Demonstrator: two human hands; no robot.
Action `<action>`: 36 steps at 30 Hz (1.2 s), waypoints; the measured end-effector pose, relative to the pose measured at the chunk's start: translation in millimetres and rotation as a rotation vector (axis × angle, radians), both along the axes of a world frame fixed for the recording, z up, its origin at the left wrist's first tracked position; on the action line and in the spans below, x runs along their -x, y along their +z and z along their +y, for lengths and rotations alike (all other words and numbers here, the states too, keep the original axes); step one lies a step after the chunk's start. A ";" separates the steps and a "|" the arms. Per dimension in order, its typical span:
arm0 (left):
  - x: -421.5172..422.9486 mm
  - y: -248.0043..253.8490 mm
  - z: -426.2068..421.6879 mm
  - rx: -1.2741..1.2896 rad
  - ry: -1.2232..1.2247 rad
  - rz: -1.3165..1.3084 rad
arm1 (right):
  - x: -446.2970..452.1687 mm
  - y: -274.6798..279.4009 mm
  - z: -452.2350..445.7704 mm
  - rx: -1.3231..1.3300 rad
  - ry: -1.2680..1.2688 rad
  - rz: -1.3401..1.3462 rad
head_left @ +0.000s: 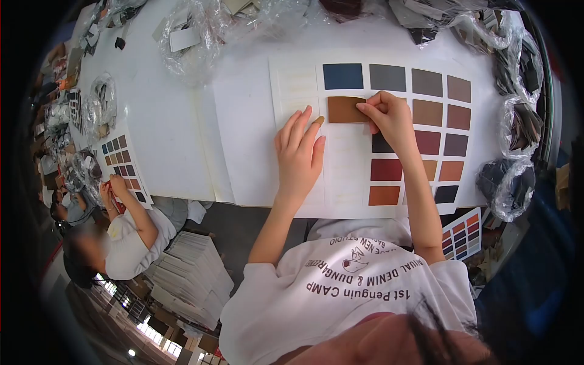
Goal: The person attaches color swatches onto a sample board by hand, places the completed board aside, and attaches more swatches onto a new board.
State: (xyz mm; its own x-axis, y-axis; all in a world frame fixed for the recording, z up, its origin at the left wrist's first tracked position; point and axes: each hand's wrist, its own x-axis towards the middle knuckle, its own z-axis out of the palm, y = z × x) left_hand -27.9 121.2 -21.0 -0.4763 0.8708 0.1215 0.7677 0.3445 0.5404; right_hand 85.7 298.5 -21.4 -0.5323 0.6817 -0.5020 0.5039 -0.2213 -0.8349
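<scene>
A white sheet (347, 182) with rows of coloured swatches lies on the table in front of me. My right hand (389, 115) pinches the right end of a brown swatch (347, 109), just below the dark blue swatch (342, 76) of the top row. My left hand (299, 149) rests on the sheet to the left of the brown swatch, fingers apart, with a small brownish covering on the index fingertip. Below my right hand, a dark red swatch (387, 170) and an orange swatch (384, 195) sit in the column.
Plastic bags with swatches (517, 121) line the table's right edge, and more plastic bags (194, 42) lie along the far side. A co-worker (134, 237) handles another swatch sheet (125, 164) at the left. Stacked white sheets (188, 274) stand below the table.
</scene>
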 end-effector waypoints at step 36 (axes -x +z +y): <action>-30.4 -4.6 25.6 0.118 -0.218 0.140 | -200.9 0.1 -4.1 -1.007 -0.064 -0.409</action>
